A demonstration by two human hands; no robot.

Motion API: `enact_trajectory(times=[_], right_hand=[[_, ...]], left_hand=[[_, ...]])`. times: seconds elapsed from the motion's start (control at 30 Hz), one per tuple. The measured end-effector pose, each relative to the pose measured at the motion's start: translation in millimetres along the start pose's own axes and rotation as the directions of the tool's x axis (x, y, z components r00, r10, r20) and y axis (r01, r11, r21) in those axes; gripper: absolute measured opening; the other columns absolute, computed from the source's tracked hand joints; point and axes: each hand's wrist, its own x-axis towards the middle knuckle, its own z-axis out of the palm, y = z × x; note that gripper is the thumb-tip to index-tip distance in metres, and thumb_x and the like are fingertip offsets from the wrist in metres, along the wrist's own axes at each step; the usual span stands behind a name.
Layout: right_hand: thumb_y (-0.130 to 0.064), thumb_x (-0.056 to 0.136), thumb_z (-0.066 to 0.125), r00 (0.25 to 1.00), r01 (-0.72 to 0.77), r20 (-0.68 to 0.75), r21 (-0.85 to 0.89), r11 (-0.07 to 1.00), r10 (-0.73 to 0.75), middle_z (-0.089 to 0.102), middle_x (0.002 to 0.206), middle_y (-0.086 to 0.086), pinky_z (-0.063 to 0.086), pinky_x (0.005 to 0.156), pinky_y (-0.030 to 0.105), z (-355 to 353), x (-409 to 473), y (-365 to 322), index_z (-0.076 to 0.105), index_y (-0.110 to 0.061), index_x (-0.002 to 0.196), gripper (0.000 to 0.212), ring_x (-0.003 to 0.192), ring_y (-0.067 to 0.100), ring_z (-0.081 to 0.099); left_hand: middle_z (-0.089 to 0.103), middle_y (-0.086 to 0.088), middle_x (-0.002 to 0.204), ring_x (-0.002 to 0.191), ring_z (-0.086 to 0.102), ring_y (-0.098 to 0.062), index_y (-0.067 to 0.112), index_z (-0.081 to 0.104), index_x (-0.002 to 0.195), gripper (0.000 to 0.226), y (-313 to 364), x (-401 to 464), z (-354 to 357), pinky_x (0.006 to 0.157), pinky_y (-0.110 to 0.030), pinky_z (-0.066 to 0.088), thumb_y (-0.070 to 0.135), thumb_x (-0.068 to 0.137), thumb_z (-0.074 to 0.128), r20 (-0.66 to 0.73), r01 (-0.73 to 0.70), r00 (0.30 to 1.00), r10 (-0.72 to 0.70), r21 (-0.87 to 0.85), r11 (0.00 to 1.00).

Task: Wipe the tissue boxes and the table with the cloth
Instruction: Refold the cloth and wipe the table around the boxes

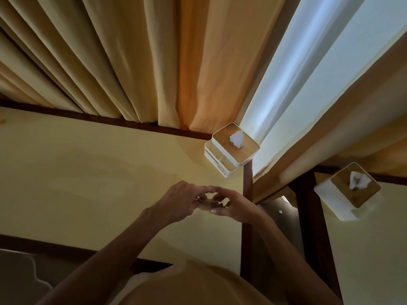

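My left hand (179,202) and my right hand (234,205) meet above the pale yellow table (88,172), near its right edge. Both pinch a small brownish cloth (208,205), mostly hidden by my fingers. A white tissue box (222,160) with a wooden lid and a tissue sticking out stands at the table's far right corner, beyond my hands. A second, similar tissue box (337,201) stands on a neighbouring table (363,249) to the right.
Beige curtains (132,62) hang behind the table, with a bright window strip (308,73) between them. A dark wooden rim (246,238) borders the table. A narrow gap (277,216) separates the two tables. Patterned floor (22,278) shows at the lower left.
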Motion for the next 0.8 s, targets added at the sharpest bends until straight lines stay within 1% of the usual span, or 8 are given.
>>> enact_trajectory(times=[0.13, 0.3, 0.4, 0.47, 0.57, 0.67, 0.73, 0.8], right_hand=[[-0.031, 0.094, 0.074, 1.0, -0.017, 0.019, -0.099, 0.995, 0.019, 0.059, 0.113, -0.001, 0.055, 0.092, 0.038, 4.6, -5.4, -13.0, 0.069, -0.015, 0.123, 0.033, 0.103, 0.018, 0.058], [-0.022, 0.095, 0.071, 0.996, 0.012, -0.084, 0.004, 1.0, -0.012, 0.066, 0.107, -0.003, 0.056, 0.088, 0.038, 13.8, -22.3, -8.9, 0.071, -0.014, 0.114, 0.02, 0.1, 0.016, 0.064], [-0.02, 0.098, 0.068, 0.996, 0.006, -0.092, 0.019, 1.0, -0.004, 0.072, 0.091, -0.005, 0.054, 0.079, 0.029, 17.2, -34.4, -9.3, 0.074, -0.014, 0.104, 0.01, 0.087, 0.01, 0.066], [-0.016, 0.1, 0.064, 0.998, -0.003, -0.059, 0.016, 1.0, 0.004, 0.071, 0.087, -0.004, 0.048, 0.073, 0.02, 19.0, -42.2, -11.3, 0.074, -0.012, 0.102, 0.01, 0.08, 0.004, 0.063], [-0.014, 0.104, 0.058, 0.999, -0.029, -0.041, 0.05, 0.998, 0.031, 0.07, 0.092, 0.0, 0.053, 0.074, 0.024, 22.2, -52.1, -13.7, 0.071, -0.011, 0.108, 0.014, 0.083, 0.007, 0.065], [-0.015, 0.102, 0.061, 0.986, -0.019, -0.164, 0.094, 0.995, 0.034, 0.072, 0.096, -0.005, 0.056, 0.075, 0.021, 22.6, -62.4, -14.1, 0.071, -0.011, 0.113, 0.015, 0.089, 0.008, 0.069], [-0.017, 0.099, 0.066, 0.951, -0.008, -0.306, 0.078, 0.997, 0.031, 0.072, 0.094, -0.01, 0.053, 0.076, 0.017, 19.1, -68.0, -12.5, 0.073, -0.015, 0.11, 0.013, 0.087, 0.005, 0.068], [-0.016, 0.098, 0.068, 0.926, 0.006, -0.378, 0.03, 1.0, 0.006, 0.072, 0.096, -0.014, 0.052, 0.079, 0.013, 15.7, -71.9, -13.9, 0.074, -0.019, 0.112, 0.016, 0.091, 0.001, 0.067]], left_hand=[[0.077, 0.006, 0.11, 0.094, 0.071, -0.008, 0.025, 0.065, 0.132, 0.044, 9.5, -12.6, -6.8, 0.083, -0.032, 0.059, 0.013, 0.091, 0.068, -0.056, 0.027, 0.998, -0.033, -0.103, 0.994], [0.076, 0.014, 0.107, 0.094, 0.069, 0.0, 0.028, 0.074, 0.12, 0.035, 17.4, -29.6, -3.9, 0.084, -0.022, 0.055, 0.016, 0.087, 0.071, -0.144, 0.095, 0.98, -0.134, -0.25, 0.964], [0.076, 0.018, 0.099, 0.091, 0.069, 0.0, 0.027, 0.078, 0.109, 0.026, 20.0, -38.3, -1.7, 0.081, -0.013, 0.05, 0.013, 0.087, 0.074, -0.188, 0.131, 0.962, -0.197, -0.312, 0.941], [0.076, 0.019, 0.094, 0.09, 0.07, -0.003, 0.027, 0.079, 0.103, 0.022, 20.8, -42.0, -0.8, 0.081, -0.015, 0.052, 0.012, 0.086, 0.075, -0.19, 0.164, 0.95, -0.248, -0.372, 0.914], [0.075, 0.02, 0.089, 0.088, 0.071, -0.004, 0.029, 0.077, 0.098, 0.019, 24.1, -43.2, 4.5, 0.08, -0.019, 0.055, 0.014, 0.088, 0.075, -0.193, 0.204, 0.93, -0.313, -0.437, 0.876], [0.075, 0.018, 0.087, 0.087, 0.071, -0.005, 0.028, 0.077, 0.094, 0.019, 24.8, -42.2, 14.7, 0.078, -0.02, 0.056, 0.01, 0.088, 0.075, -0.207, 0.24, 0.899, -0.387, -0.506, 0.829], [0.076, 0.012, 0.087, 0.086, 0.072, -0.01, 0.023, 0.077, 0.095, 0.017, 19.7, -42.3, 22.5, 0.082, -0.031, 0.059, 0.008, 0.087, 0.076, -0.199, 0.27, 0.872, -0.447, -0.568, 0.778], [0.077, 0.007, 0.087, 0.086, 0.073, -0.015, 0.02, 0.077, 0.095, 0.017, 16.5, -42.7, 31.2, 0.084, -0.038, 0.058, 0.006, 0.087, 0.077, -0.18, 0.308, 0.844, -0.506, -0.61, 0.73]])
